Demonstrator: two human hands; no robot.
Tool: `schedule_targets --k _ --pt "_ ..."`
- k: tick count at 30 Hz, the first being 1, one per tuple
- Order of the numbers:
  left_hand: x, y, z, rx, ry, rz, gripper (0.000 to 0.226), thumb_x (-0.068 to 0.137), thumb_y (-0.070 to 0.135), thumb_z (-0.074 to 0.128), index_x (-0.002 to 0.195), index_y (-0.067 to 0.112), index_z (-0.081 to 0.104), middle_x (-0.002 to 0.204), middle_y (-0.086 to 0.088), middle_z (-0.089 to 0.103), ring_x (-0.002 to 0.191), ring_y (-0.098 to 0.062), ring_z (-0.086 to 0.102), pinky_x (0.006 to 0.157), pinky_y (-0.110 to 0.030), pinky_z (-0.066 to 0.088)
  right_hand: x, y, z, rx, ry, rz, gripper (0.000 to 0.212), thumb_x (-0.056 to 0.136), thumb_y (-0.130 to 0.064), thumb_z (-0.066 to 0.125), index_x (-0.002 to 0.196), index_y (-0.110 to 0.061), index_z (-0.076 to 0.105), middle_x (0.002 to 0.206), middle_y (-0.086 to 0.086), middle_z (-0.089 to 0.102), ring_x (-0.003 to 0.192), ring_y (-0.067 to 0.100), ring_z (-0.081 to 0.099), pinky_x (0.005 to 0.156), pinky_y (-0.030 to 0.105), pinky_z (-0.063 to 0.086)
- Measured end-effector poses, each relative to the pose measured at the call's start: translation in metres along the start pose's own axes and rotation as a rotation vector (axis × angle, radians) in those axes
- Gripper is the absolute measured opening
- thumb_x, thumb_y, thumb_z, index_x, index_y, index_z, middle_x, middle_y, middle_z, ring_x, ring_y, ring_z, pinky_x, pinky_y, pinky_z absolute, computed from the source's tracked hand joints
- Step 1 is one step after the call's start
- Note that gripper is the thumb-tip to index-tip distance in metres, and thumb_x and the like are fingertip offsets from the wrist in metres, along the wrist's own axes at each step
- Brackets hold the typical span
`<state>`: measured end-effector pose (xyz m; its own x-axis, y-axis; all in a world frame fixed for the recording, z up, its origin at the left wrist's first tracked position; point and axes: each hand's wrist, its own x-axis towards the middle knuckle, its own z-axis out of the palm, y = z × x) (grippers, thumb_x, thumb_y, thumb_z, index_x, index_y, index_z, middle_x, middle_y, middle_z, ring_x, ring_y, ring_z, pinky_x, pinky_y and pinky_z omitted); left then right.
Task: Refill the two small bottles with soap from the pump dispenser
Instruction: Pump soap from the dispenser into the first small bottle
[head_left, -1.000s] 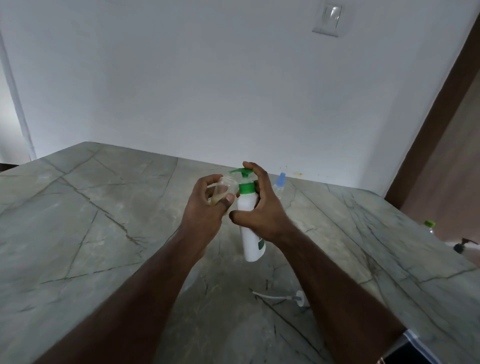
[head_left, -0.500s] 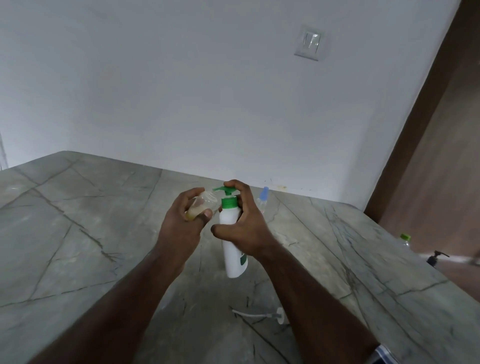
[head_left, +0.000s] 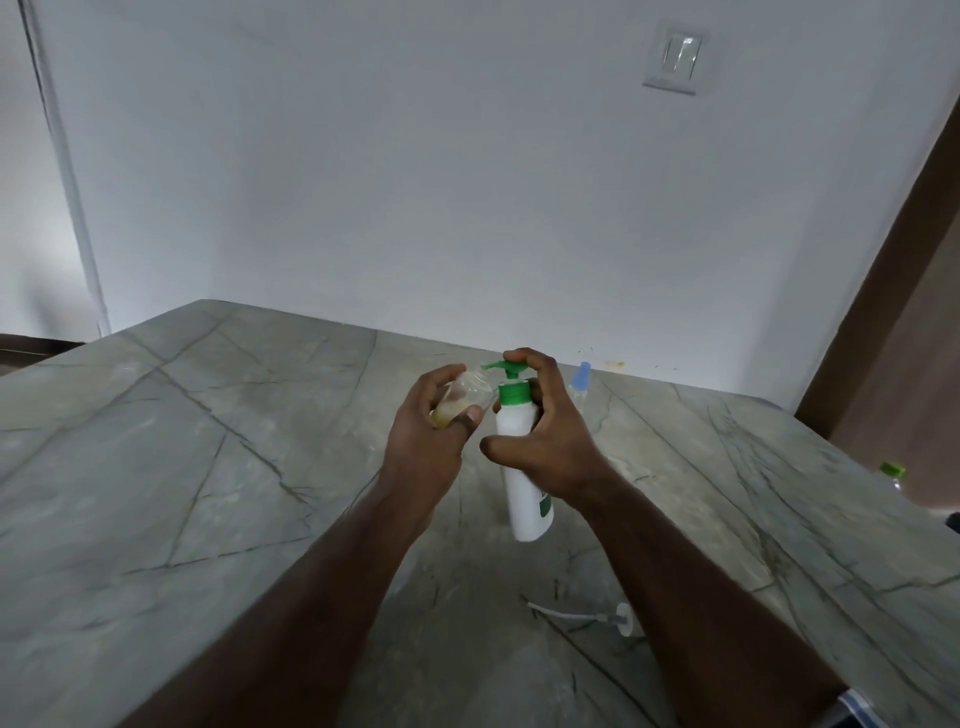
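I see two bare forearms reaching forward over a grey-green marble countertop (head_left: 182, 467) with dark veins, set against a plain white wall (head_left: 415, 182). The left hand (head_left: 431, 431) has its fingers and thumb curled round a small clear plastic bottle (head_left: 465, 400), tilted on its side with its open mouth toward the pump's spout; a little yellowish soap sits in its lower end. The right hand (head_left: 545, 436) wraps the neck of a tall white pump dispenser with a green collar and green pump head (head_left: 519, 467), its forefinger resting on top of the pump. The dispenser stands on the counter, leaning slightly. Just behind the right hand stands a second small clear bottle with a pale blue cap (head_left: 581, 384). Nearer me on the counter lies a loose white pump tube with a cap (head_left: 587, 616). A white light switch (head_left: 675, 62) is on the wall.
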<state>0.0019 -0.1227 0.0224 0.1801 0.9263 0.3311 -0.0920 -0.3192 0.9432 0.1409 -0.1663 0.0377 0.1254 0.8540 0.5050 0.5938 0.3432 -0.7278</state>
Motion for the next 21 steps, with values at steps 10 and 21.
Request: schedule_targets --k 10,21 --pt "0.0029 -0.0038 0.0006 0.014 -0.009 -0.002 0.044 0.095 0.017 0.066 0.132 0.036 0.051 0.125 0.013 0.057 0.105 -0.001 0.056 0.075 -0.015 0.048 0.0008 0.0 0.0023 -0.009 -0.039 0.006 0.1 0.064 -0.006 0.081 0.138 -0.043 0.024 0.115 -0.027 0.046 0.092 0.002 0.059 0.07 0.014 0.054" --pt "0.001 -0.0062 0.0012 0.011 -0.029 -0.021 0.042 0.094 0.017 0.066 0.126 0.04 0.051 0.121 0.013 0.057 0.107 -0.007 0.059 0.089 -0.035 0.058 0.0015 0.0018 -0.0001 0.025 0.015 0.002 0.086 0.062 0.0 0.081 0.129 -0.031 0.037 0.111 -0.012 0.055 0.084 0.006 0.063 0.067 0.02 0.055"
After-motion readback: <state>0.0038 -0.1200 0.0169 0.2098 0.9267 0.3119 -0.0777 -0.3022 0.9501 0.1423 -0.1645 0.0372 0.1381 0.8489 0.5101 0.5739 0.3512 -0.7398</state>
